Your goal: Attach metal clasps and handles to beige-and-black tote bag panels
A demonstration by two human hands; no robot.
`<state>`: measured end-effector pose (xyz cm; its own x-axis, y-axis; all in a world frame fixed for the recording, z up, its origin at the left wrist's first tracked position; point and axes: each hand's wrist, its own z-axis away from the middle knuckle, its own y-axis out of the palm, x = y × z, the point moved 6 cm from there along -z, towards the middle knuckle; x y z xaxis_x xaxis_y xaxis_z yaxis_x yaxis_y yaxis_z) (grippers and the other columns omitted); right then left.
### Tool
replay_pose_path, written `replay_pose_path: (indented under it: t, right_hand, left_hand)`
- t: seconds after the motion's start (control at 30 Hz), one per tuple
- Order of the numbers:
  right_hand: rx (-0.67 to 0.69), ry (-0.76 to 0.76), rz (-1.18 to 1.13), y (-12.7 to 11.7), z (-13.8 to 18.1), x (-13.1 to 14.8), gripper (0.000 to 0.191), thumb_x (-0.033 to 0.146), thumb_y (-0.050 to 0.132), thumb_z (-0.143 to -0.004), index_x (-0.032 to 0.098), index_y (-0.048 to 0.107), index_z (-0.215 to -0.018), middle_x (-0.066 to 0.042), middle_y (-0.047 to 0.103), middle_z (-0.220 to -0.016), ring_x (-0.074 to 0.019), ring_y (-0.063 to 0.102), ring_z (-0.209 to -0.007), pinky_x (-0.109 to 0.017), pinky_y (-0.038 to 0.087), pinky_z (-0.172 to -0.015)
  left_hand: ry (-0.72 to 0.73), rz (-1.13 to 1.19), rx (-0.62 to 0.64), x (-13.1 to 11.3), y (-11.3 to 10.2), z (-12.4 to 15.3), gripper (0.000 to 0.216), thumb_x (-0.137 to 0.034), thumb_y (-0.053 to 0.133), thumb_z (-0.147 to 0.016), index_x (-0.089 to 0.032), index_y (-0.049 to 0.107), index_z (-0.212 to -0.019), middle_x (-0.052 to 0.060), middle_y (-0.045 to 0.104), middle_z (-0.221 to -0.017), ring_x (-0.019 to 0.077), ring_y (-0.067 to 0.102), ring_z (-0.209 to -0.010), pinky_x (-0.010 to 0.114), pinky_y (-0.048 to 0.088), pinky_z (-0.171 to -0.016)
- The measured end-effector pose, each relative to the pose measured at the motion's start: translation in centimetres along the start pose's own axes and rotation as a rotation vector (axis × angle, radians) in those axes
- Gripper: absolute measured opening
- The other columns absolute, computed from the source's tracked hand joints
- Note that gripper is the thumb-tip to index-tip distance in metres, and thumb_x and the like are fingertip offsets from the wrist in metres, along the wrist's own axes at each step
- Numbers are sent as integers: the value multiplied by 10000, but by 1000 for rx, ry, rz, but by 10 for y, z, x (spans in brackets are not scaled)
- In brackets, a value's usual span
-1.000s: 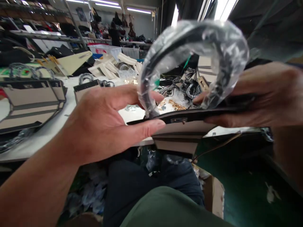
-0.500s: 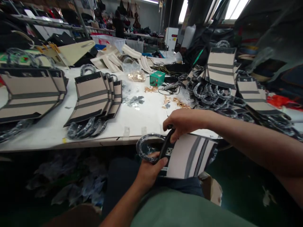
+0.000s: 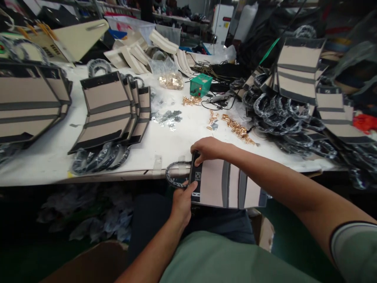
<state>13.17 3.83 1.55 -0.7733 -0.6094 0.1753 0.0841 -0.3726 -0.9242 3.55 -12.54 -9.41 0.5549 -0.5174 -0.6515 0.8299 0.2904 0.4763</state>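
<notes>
We've got the panel (image 3: 212,184) flatter now vs. a sec ago, over our lap (image 3: 218,228) nr table (image 3: 182,141) edge; so its clip (image 3: 198,175) faces up, uncovered. Our L hand (image 3: 182,202) pinches the dark strip's (image 3: 194,167) near end, R hand (image 3: 209,151) grips far end.

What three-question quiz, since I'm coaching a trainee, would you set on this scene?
1. The box by the gold pieces is: A red, B green, C white.
2. True or false: the handle of the held panel points to the person's right.
3. Which hand on the panel is lower in the picture?

Key: 1 B; 2 false, it points left; 3 the left hand.
</notes>
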Motion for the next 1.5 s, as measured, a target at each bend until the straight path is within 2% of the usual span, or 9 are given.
replay_pose_path:
  t: [0.13,0.3,0.43,0.67,0.83,0.97,1.1,1.27,1.5]
  right_hand:
    - [-289,-54,-175,-13,25,-1,382,428,809,-766,219,730,-1075,-68,710,-1111,-187,644,-848,-279,402,-688]
    - [-878,27,-956,-17,80,13,331,454,679,-896,188,616,-709,17,593,-630,-109,514,-534,-248,389,-513]
    - [-1114,57,-1520,18,87,18,424,473,638,-908,215,451,-629,44,499,-570,-86,424,-407,-238,361,-394]
    - [-1376,134,-1722,44,77,0,420,447,626,-890,225,377,-635,49,485,-578,-86,419,-414,-242,393,-399]
    - [-1388,33,-1733,47,76,5,389,388,594,-935,220,402,-642,43,508,-579,-82,401,-403,-240,359,-393]
    - [-1321,-64,-1493,39,73,26,357,330,607,-944,213,454,-644,28,534,-600,-98,462,-471,-252,383,-460]
    - [-1033,-199,-1096,17,58,53,346,322,718,-863,190,524,-609,17,537,-607,-112,500,-571,-265,395,-563]
    - [-829,15,-1257,-1,43,40,444,461,626,-912,188,505,-584,53,444,-506,-82,382,-471,-239,297,-473]
    - [-611,-150,-1135,-7,25,67,419,425,621,-901,172,511,-586,55,427,-535,-76,378,-527,-228,285,-506]
  left_hand:
    - [-11,15,-50,-6,5,-2,375,-333,859,-620,-97,757,-893,84,769,-748,218,727,-634,276,540,-576]
    - [-19,45,-70,-8,9,-5,345,-313,855,-618,-91,763,-865,92,770,-744,227,728,-640,299,559,-611]
    - [-24,56,-60,-11,12,-7,323,-291,855,-619,-95,762,-858,89,768,-737,221,722,-635,293,553,-606]
    - [-49,46,-104,-13,12,-7,317,-285,860,-595,-88,759,-821,81,757,-705,199,706,-609,271,533,-604]
    - [-76,56,-104,-13,14,-7,330,-297,867,-580,-88,759,-812,85,756,-707,199,701,-607,269,522,-595]
    - [-67,41,-88,-15,14,-9,348,-302,862,-593,-81,767,-843,82,757,-710,196,694,-606,266,518,-586]
    - [15,22,-129,-17,9,-10,270,-255,859,-587,-100,763,-788,48,743,-675,164,669,-570,250,508,-575]
    - [-27,79,-90,-12,13,-9,314,-246,857,-570,-92,768,-829,77,753,-684,214,701,-594,298,540,-592]
    - [38,99,-97,-15,12,-10,327,-254,870,-565,-83,764,-822,100,776,-754,230,720,-634,317,562,-633]
